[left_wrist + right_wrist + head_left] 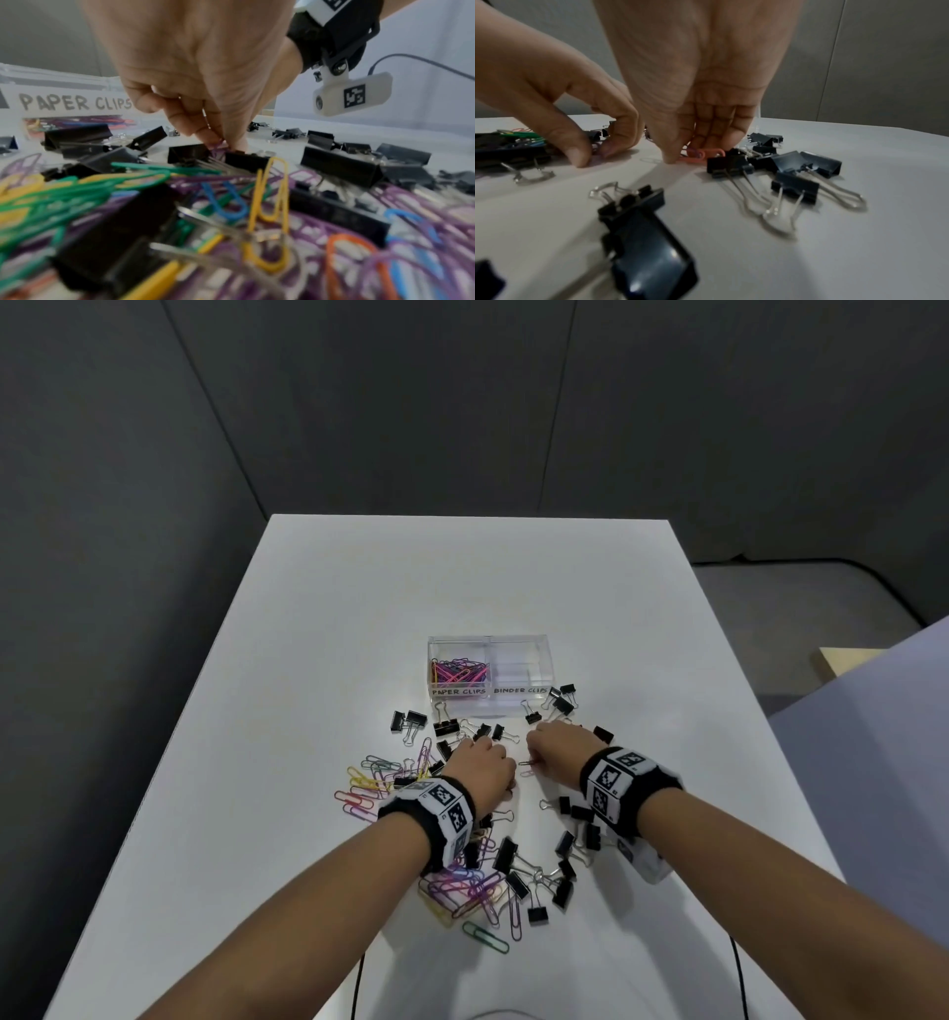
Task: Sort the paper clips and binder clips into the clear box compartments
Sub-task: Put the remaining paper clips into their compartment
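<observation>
The clear box [518, 643] stands mid-table; its left compartment, labelled paper clips, holds several coloured paper clips [458, 671], and the compartment labelled binder clips looks bare. My left hand [500, 775] reaches down into the pile and pinches a purple paper clip [218, 149] between thumb and fingertips [237, 143]. Just to its right, my right hand [535, 761] curls over an orange paper clip [709, 154], with the thumb on the table at one end. Black binder clips [565, 706] and loose paper clips [369, 783] lie scattered around both hands.
The white table [318, 618] is bare beyond the box and drops off at its left and right edges. More binder clips [534, 880] and paper clips [485, 937] lie under and behind my wrists. Dark wall panels stand behind the table.
</observation>
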A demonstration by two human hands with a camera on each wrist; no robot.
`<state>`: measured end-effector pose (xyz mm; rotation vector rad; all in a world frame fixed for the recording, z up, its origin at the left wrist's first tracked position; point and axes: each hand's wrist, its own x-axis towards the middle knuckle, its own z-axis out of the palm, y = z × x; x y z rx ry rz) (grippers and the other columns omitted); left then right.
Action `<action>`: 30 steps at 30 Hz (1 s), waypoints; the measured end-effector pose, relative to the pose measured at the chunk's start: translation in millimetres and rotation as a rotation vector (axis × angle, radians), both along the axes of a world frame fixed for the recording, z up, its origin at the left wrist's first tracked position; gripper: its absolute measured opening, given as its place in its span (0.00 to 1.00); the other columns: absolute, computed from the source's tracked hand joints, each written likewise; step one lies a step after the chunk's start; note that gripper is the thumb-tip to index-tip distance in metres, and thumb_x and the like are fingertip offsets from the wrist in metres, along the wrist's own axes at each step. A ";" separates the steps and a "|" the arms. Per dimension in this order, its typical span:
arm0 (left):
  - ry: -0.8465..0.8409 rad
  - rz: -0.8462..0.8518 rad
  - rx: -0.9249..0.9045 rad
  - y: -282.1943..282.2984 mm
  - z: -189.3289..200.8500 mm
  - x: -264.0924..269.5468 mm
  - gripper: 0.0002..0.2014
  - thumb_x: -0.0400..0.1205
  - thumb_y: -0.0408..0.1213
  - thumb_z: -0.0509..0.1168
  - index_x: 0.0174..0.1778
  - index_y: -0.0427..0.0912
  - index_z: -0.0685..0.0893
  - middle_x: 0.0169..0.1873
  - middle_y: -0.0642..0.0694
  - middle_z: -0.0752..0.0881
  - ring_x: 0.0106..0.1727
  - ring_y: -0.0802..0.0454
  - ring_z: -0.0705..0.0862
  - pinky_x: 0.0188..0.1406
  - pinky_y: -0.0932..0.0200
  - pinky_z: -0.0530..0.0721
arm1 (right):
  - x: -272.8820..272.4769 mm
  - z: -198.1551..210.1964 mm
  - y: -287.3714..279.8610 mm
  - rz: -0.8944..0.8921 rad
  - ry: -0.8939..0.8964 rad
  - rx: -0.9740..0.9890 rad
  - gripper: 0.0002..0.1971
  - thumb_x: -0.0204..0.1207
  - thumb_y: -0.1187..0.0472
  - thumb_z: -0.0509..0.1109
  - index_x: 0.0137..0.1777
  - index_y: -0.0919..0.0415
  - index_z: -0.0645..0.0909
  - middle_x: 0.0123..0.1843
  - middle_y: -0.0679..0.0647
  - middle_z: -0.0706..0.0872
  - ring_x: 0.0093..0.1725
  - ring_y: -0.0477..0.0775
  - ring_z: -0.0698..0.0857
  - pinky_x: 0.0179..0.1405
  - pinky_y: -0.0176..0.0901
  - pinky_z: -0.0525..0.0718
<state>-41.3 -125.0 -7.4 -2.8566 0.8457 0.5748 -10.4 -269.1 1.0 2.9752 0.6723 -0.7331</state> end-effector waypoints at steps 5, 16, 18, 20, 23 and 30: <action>0.031 -0.053 0.005 -0.8 6.7 3.9 0.15 0.86 0.40 0.56 0.65 0.39 0.77 0.62 0.40 0.83 0.66 0.40 0.75 0.67 0.48 0.69 | -5.7 7.9 -1.2 -0.100 0.039 0.123 0.03 0.79 0.68 0.58 0.47 0.60 0.70 0.49 0.63 0.80 0.43 0.56 0.75 0.41 0.44 0.69; 0.160 0.453 -0.431 72.7 32.6 14.9 0.12 0.86 0.27 0.48 0.59 0.40 0.74 0.44 0.44 0.81 0.34 0.53 0.74 0.31 0.64 0.71 | -10.6 18.6 19.9 -0.183 0.155 0.262 0.08 0.80 0.67 0.53 0.57 0.61 0.70 0.50 0.59 0.77 0.44 0.54 0.73 0.41 0.44 0.68; 0.127 0.502 -0.370 96.0 30.6 18.0 0.12 0.87 0.31 0.47 0.61 0.40 0.74 0.42 0.43 0.81 0.38 0.47 0.78 0.36 0.59 0.73 | -13.8 19.3 32.3 -0.114 0.127 0.229 0.05 0.82 0.60 0.55 0.54 0.59 0.69 0.50 0.57 0.79 0.44 0.56 0.76 0.41 0.44 0.70; 0.114 0.521 -0.274 113.1 29.9 17.5 0.15 0.89 0.40 0.47 0.64 0.39 0.73 0.48 0.39 0.84 0.48 0.42 0.83 0.44 0.53 0.76 | -15.5 15.8 46.5 -0.056 0.075 0.176 0.11 0.83 0.56 0.56 0.61 0.59 0.70 0.58 0.57 0.82 0.49 0.60 0.82 0.45 0.47 0.76; 0.156 0.497 -0.103 128.3 24.0 10.0 0.17 0.86 0.47 0.53 0.67 0.43 0.71 0.58 0.42 0.85 0.57 0.43 0.84 0.52 0.54 0.79 | -16.4 8.8 66.1 -0.015 0.030 0.124 0.16 0.83 0.58 0.58 0.69 0.59 0.67 0.65 0.59 0.81 0.59 0.63 0.83 0.54 0.52 0.81; 0.269 0.530 -0.171 134.3 4.0 -7.4 0.17 0.82 0.48 0.62 0.63 0.43 0.73 0.60 0.43 0.82 0.58 0.44 0.82 0.52 0.54 0.78 | -16.8 -1.3 61.2 -0.026 0.030 0.094 0.11 0.83 0.61 0.56 0.62 0.62 0.70 0.54 0.61 0.82 0.46 0.59 0.81 0.43 0.50 0.78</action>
